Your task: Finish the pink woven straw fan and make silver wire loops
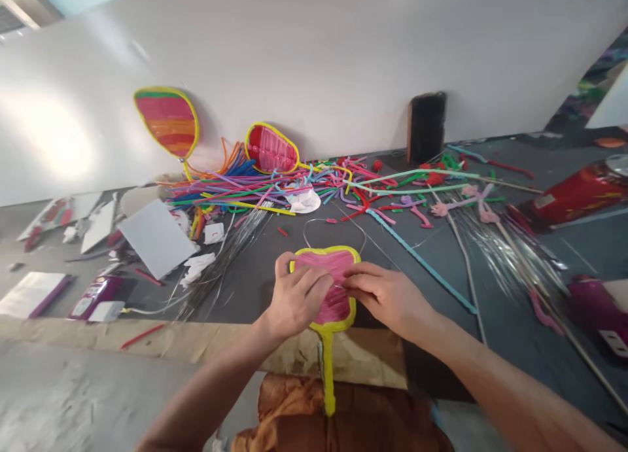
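Paddle [338, 311] first: its yellow-rimmed pink face sits at the near edge of the table [245, 305], right in front of you, and its yellow handle [328, 373] points back over your lap. Your left hand [299, 298] curls over the left side of the face; you can't tell how firmly it holds. Your right hand [387, 295] has thumb and fingers drawn nearly together over the right side, the tips near your left fingers; what lies between them is too small to tell. You seem to be doing fine fingertip work on the pink face. The next move calls for a steady paddle and light, precise fingers, so that the covering isn't pulled out of place.
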